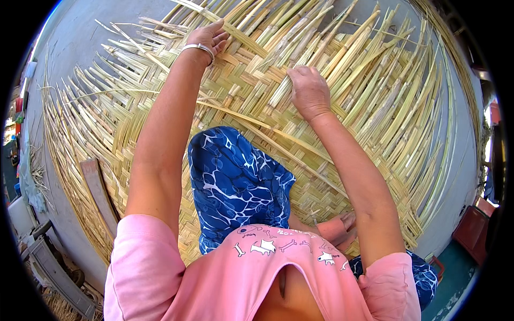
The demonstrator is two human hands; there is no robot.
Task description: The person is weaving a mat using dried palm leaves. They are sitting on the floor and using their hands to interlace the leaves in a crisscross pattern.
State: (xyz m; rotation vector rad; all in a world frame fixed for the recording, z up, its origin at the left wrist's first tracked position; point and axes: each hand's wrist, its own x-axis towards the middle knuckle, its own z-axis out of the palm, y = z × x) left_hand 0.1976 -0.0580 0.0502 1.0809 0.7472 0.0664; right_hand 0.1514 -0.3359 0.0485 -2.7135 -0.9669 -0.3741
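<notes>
A large mat (251, 80) of flat pale yellow-green strips, which look like split bamboo or cane, lies spread beneath me in a diagonal weave. Near its far edge, my left hand (208, 40), with a bracelet at the wrist, curls its fingers at a long loose strip (243, 38) slanting down to the right. My right hand (310, 92) is closed over the weave on the right, its fingertips at the upper end of a short group of strips (279, 94). Its palm side and the exact grip are hidden. Two long strips (278, 131) cross the mat below both hands.
Unwoven strip ends (375, 69) fan out past the mat's far and side edges over a grey floor (67, 45). A flat wooden piece (99, 187) lies on the left. My bent knee in blue trousers (230, 182) and a foot (342, 227) rest on the mat.
</notes>
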